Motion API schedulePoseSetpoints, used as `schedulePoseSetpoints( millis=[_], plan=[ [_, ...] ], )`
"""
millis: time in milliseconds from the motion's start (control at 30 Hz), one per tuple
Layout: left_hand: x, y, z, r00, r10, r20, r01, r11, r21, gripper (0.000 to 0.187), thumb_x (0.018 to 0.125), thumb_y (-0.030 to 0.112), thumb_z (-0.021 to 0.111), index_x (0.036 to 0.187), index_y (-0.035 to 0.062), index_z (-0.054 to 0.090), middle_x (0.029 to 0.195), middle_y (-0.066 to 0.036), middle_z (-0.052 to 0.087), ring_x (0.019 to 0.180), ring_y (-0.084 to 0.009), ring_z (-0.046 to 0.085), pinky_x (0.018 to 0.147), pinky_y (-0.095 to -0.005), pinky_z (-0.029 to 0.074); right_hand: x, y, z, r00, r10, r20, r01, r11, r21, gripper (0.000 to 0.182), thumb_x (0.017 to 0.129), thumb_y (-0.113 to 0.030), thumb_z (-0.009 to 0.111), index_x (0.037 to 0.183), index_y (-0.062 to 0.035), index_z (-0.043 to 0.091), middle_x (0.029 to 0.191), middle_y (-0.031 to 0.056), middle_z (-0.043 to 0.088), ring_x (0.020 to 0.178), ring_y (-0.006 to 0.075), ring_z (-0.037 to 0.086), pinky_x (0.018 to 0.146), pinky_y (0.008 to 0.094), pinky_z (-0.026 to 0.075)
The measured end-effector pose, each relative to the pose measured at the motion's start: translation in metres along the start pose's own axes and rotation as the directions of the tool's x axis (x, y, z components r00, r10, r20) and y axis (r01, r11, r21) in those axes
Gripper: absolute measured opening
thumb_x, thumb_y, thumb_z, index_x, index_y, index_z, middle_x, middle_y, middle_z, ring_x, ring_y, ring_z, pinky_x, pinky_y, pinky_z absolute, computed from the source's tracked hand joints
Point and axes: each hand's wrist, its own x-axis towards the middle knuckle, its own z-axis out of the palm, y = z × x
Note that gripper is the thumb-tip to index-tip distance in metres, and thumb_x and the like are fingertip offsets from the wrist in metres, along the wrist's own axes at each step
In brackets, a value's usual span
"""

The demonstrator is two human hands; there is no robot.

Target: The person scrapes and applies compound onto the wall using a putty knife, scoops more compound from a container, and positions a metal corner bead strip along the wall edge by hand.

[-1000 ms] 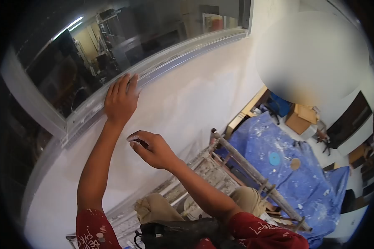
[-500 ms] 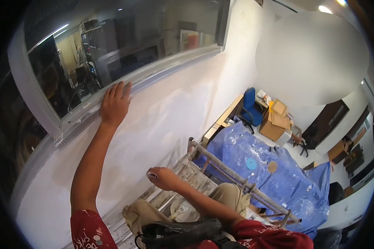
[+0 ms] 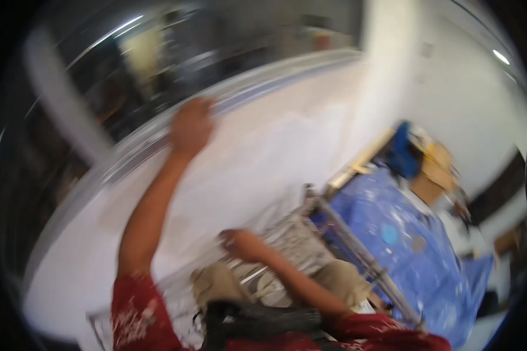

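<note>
The wall (image 3: 263,152) runs under your left fingers. Blue sheeting (image 3: 410,234) lies well right of your right fingers. Your left hand (image 3: 191,126) presses flat on the sill (image 3: 263,82), likely for balance. Your right hand (image 3: 235,243) hangs over the scaffold (image 3: 345,240); blur hides its grip.

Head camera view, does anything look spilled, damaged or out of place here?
The blue tarp is spattered with pale flecks, and the scaffold platform looks crusted white. The frame is too blurred to judge more.

Paint-spattered scaffold platform (image 3: 287,243) under the person's knees, blue tarp (image 3: 410,245) spread over the floor below
</note>
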Motion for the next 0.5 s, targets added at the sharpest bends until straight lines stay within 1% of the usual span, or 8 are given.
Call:
schedulePoseSetpoints(
  millis=[33, 67, 100, 167, 200, 367, 467, 500],
  plan=[
    [0.002, 0.003, -0.005, 0.999, -0.008, -0.042, 0.007, 0.999, -0.033, 0.045, 0.079, 0.020, 0.068, 0.123, 0.0129, 0.062, 0.118, -0.012, 0.062, 0.111, -0.0287, 0.059, 0.094, -0.0446, 0.048, -0.004, -0.005, -0.005, 0.991, 0.110, -0.071, -0.105, 0.992, 0.070, 0.032, 0.092, -0.026, 0.061, 0.116, -0.0061, 0.065, 0.114, 0.0207, 0.066, 0.109, 0.0361, 0.061, 0.095, 0.0442, 0.048],
    [0.006, 0.007, -0.004, 1.000, 0.013, -0.020, -0.012, 1.000, 0.010, 0.049, 0.078, 0.024, 0.068, 0.125, 0.0136, 0.061, 0.120, -0.012, 0.061, 0.112, -0.0286, 0.059, 0.093, -0.0445, 0.048, -0.009, -0.036, -0.032, 0.985, 0.171, -0.018, -0.167, 0.979, 0.118, 0.031, 0.090, -0.023, 0.062, 0.115, -0.0058, 0.065, 0.111, 0.0188, 0.067, 0.102, 0.0348, 0.065, 0.090, 0.0436, 0.050],
    [0.009, 0.010, -0.010, 0.998, 0.032, -0.047, -0.029, 0.998, 0.057, 0.055, 0.076, 0.032, 0.072, 0.128, 0.0171, 0.061, 0.122, -0.008, 0.062, 0.112, -0.0258, 0.061, 0.092, -0.0407, 0.051, -0.011, -0.034, -0.033, 0.986, 0.144, -0.081, -0.137, 0.987, 0.084, 0.031, 0.089, -0.021, 0.063, 0.116, -0.0052, 0.065, 0.107, 0.0172, 0.068, 0.095, 0.0330, 0.067, 0.084, 0.0428, 0.052],
    [0.015, 0.015, -0.016, 0.985, 0.079, -0.153, -0.072, 0.996, 0.052, 0.051, 0.076, 0.033, 0.073, 0.124, 0.0169, 0.064, 0.119, -0.005, 0.062, 0.108, -0.0227, 0.062, 0.091, -0.0389, 0.051, -0.017, -0.051, -0.043, 0.978, 0.184, -0.094, -0.182, 0.983, 0.034, 0.033, 0.089, -0.023, 0.064, 0.116, -0.0049, 0.065, 0.106, 0.0163, 0.068, 0.096, 0.0329, 0.067, 0.083, 0.0425, 0.051],
    [0.009, 0.009, -0.015, 0.986, 0.074, -0.152, -0.070, 0.997, 0.030, 0.050, 0.077, 0.033, 0.073, 0.123, 0.0167, 0.064, 0.118, -0.005, 0.062, 0.107, -0.0221, 0.062, 0.091, -0.0371, 0.052, -0.013, -0.050, -0.038, 0.982, 0.179, -0.064, -0.178, 0.984, 0.028, 0.033, 0.089, -0.024, 0.064, 0.116, -0.0048, 0.065, 0.105, 0.0162, 0.068, 0.095, 0.0332, 0.066, 0.083, 0.0423, 0.051],
    [0.009, 0.010, -0.013, 0.984, 0.076, -0.160, -0.069, 0.996, 0.051, 0.049, 0.077, 0.035, 0.074, 0.122, 0.0168, 0.065, 0.115, -0.004, 0.062, 0.106, -0.0208, 0.061, 0.089, -0.0346, 0.052, -0.015, -0.051, -0.036, 0.980, 0.190, -0.053, -0.192, 0.981, -0.029, 0.034, 0.089, -0.026, 0.065, 0.115, -0.0046, 0.065, 0.103, 0.0161, 0.068, 0.095, 0.0343, 0.066, 0.083, 0.0417, 0.051],
    [0.004, 0.007, -0.011, 0.985, 0.071, -0.157, -0.067, 0.997, 0.030, 0.051, 0.076, 0.036, 0.075, 0.122, 0.0152, 0.064, 0.114, -0.005, 0.061, 0.108, -0.0215, 0.058, 0.093, -0.0363, 0.049, -0.013, -0.058, -0.032, 0.984, 0.166, -0.059, -0.169, 0.984, -0.053, 0.037, 0.089, -0.025, 0.064, 0.114, 0.0020, 0.064, 0.102, 0.0228, 0.069, 0.090, 0.0350, 0.068, 0.080, 0.0406, 0.053],
    [0.004, 0.007, -0.011, 0.986, 0.070, -0.150, -0.067, 0.997, 0.023, 0.053, 0.076, 0.036, 0.076, 0.122, 0.0144, 0.064, 0.114, -0.006, 0.060, 0.109, -0.0219, 0.057, 0.094, -0.0374, 0.047, -0.012, -0.057, -0.031, 0.987, 0.145, -0.063, -0.149, 0.987, -0.059, 0.037, 0.089, -0.025, 0.064, 0.114, 0.0019, 0.064, 0.102, 0.0228, 0.069, 0.090, 0.0350, 0.068, 0.080, 0.0407, 0.053]
  ],
)
